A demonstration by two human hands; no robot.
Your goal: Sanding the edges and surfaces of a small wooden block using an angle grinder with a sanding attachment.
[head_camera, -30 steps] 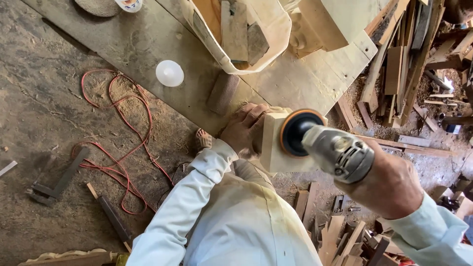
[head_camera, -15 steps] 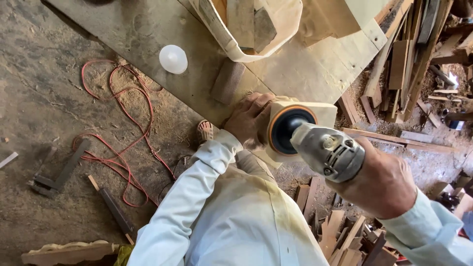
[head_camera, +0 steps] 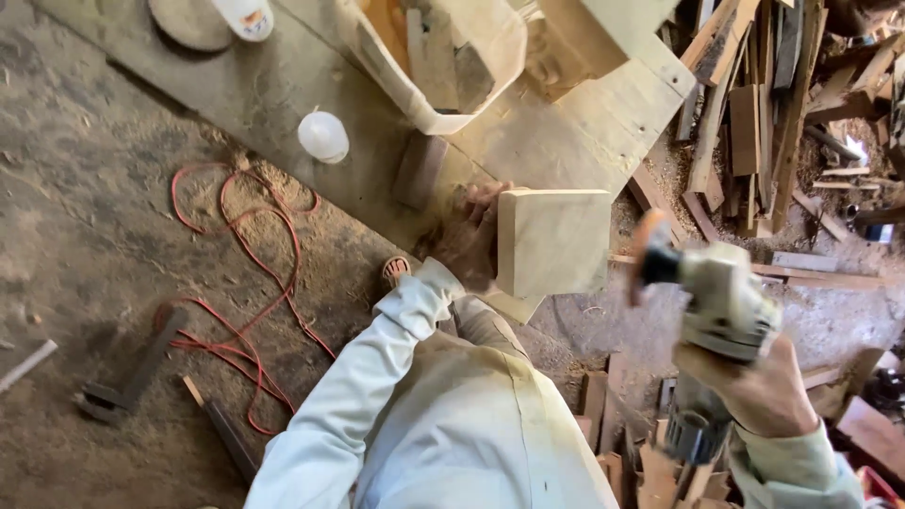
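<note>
My left hand (head_camera: pixel 468 236) grips a pale square wooden block (head_camera: pixel 552 241) by its left side, holding it at the near edge of a dusty wooden workbench (head_camera: pixel 283 85). My right hand (head_camera: pixel 768 391) holds a grey angle grinder (head_camera: pixel 721 302) by its body, to the right of the block. Its orange-rimmed sanding disc (head_camera: pixel 646 256) is off the wood, turned edge-on and blurred. White sleeves cover both my arms.
On the bench lie a white bag of wood pieces (head_camera: pixel 443 57), a white plastic bottle (head_camera: pixel 323 135) and a brown block (head_camera: pixel 419 170). A red cable (head_camera: pixel 247 254) loops over the dirt floor beside a clamp (head_camera: pixel 123 382). Scrap timber (head_camera: pixel 754 123) piles up at right.
The grinder has lifted off the block's face and swung away to the right and down. The block's flat face now shows fully. My left hand keeps its hold.
</note>
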